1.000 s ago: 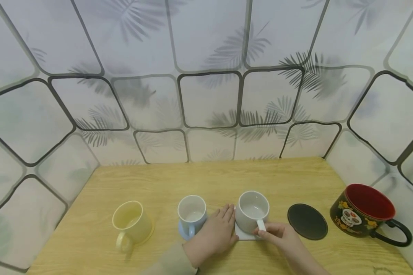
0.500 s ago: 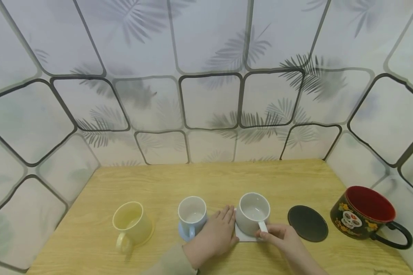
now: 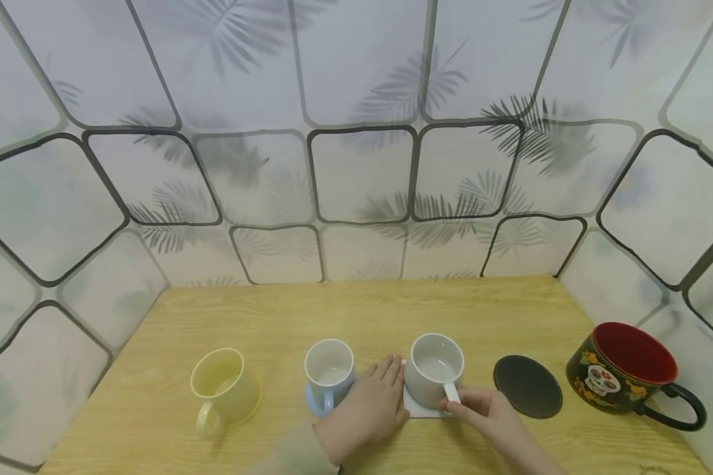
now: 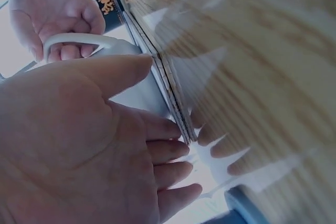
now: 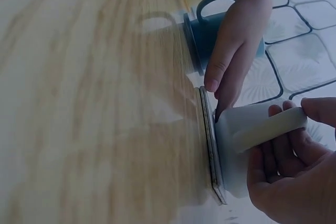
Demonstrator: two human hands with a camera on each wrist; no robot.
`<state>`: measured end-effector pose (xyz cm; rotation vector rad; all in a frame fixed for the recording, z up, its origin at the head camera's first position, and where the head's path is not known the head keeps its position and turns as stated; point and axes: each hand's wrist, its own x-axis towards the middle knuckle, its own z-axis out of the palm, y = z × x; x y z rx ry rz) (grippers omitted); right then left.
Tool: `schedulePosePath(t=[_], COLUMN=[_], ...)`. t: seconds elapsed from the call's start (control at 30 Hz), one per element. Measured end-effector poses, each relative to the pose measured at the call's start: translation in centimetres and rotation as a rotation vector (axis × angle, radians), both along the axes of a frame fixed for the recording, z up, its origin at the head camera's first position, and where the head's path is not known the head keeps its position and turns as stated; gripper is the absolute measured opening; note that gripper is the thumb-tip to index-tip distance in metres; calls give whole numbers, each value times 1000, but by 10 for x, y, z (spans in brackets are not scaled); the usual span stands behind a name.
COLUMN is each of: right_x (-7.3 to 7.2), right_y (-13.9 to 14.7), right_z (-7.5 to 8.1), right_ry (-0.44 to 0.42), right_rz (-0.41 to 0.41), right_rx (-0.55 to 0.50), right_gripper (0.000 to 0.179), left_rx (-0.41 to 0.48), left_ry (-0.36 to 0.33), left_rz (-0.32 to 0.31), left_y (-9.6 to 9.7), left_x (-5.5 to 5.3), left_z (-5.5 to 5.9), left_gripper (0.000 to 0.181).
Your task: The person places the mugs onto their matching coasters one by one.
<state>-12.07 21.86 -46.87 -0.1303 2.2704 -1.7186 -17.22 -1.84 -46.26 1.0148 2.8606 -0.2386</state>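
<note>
A white mug [image 3: 430,376] stands on a square white coaster [image 3: 422,411] in the middle of the table. My right hand [image 3: 488,412] pinches the mug's handle [image 5: 273,129] between thumb and fingers. To the left, my left hand [image 3: 373,404] lies with fingers straight, its fingertips and thumb at the coaster's left edge. From the left wrist view, the coaster [image 4: 167,82] shows two thin layers, with the left thumb and fingers along its side. A light blue mug [image 3: 331,376] on a blue coaster [image 3: 313,400] sits just left of my left hand, which partly hides it.
At the far left a yellow mug [image 3: 228,392] stands on a yellow coaster [image 3: 258,404]. Right of my right hand lies a round black coaster [image 3: 527,386]. A large black skull-patterned mug [image 3: 603,379], red inside, is near the right wall [image 3: 647,284].
</note>
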Motion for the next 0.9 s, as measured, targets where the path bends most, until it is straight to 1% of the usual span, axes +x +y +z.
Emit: schedulePosePath(t=[0.17,0.4,0.5,0.63,0.67,0.73,0.9], right_x=[2,3,4,3,3,3,3], right_y=[1,5,6,8,9,11,18], right_z=[1,4,7,8,8,8,12], right_ry=[55,116,130,131,143,136,125], right_rz=[13,64,70,54,52,33,7], right_rx=[87,88,85,98,108,128,141], right_gripper=[32,29,29,29,29,29,30], left_rx=[8,-13,-23,-40,-42,-46,-57], left_ry=[-14,-11,-5,0,0,6,58], left_rz=[-12,-34,-39,-54,-57,-64,-79], left_y=[-2,-5,-5,-6,-6,-7,-8], left_x=[-1,-1,0,1,2,3,5], left_z=[2,7,9,13,14,16,22], left_gripper=[76,71,69,69,69,68,67])
